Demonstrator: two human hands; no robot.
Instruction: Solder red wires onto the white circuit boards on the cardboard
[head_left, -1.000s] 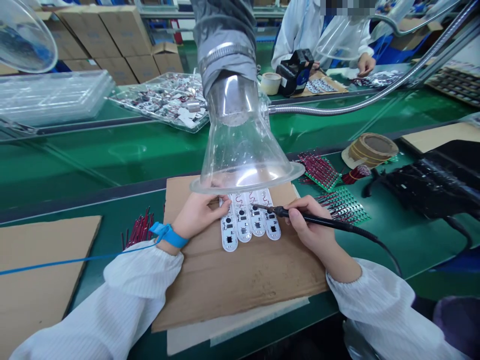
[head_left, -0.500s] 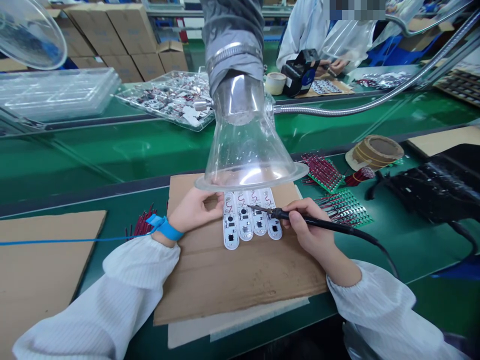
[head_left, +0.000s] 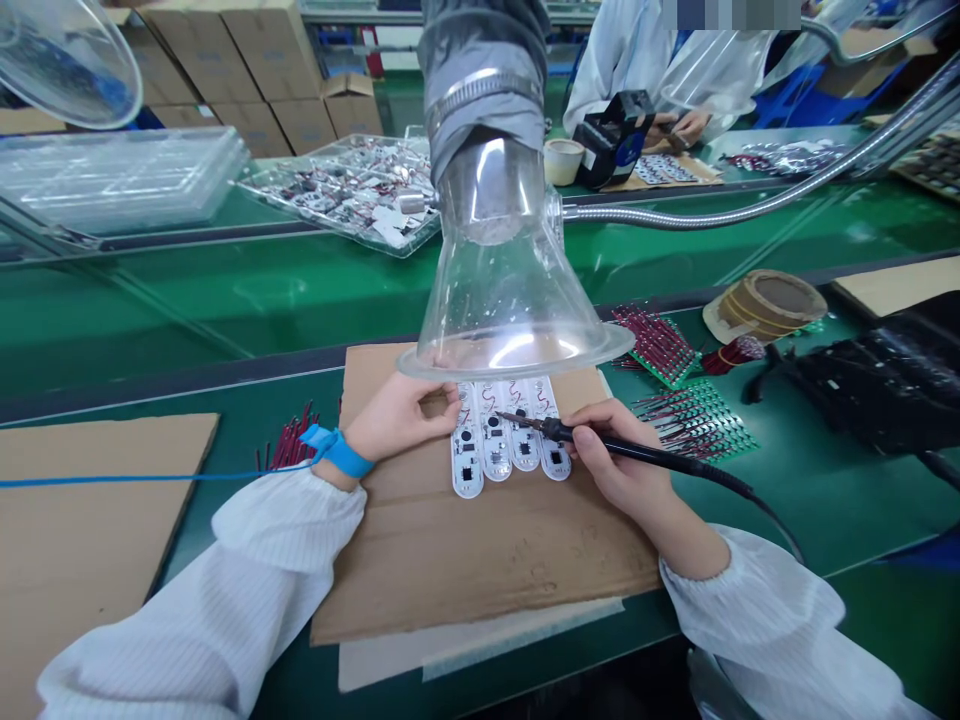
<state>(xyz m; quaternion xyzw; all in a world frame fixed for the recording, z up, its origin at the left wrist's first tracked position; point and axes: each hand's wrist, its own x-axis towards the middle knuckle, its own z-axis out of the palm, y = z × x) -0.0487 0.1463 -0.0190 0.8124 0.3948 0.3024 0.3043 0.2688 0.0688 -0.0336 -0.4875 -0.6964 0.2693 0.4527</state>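
Note:
My right hand (head_left: 621, 455) holds a black soldering iron (head_left: 592, 437) like a pen. Its tip is over the second of several white, round-ended circuit boards (head_left: 496, 462) lying side by side on a cardboard sheet (head_left: 480, 570). Thin red wires show on the boards' upper parts. My left hand (head_left: 401, 415), with a blue wrist strap (head_left: 346, 455), is beside the leftmost board, thumb and forefinger brought together at its edge. What lies between those fingertips I cannot make out. A clear funnel-shaped fume hood (head_left: 510, 290) hangs just above and hides the boards' far ends.
Red wire bundles (head_left: 296, 438) lie left of the cardboard. Green boards with red wires (head_left: 701, 415), a tape roll (head_left: 765, 305) and a black object (head_left: 885, 375) are at right. Behind stands a clear tray (head_left: 352, 190) of parts. A co-worker's hands (head_left: 686, 130) are across the bench.
The whole view has shifted slightly, so things appear a little further right. Both hands, the soldering iron and the boards keep nearly the same positions relative to each other.

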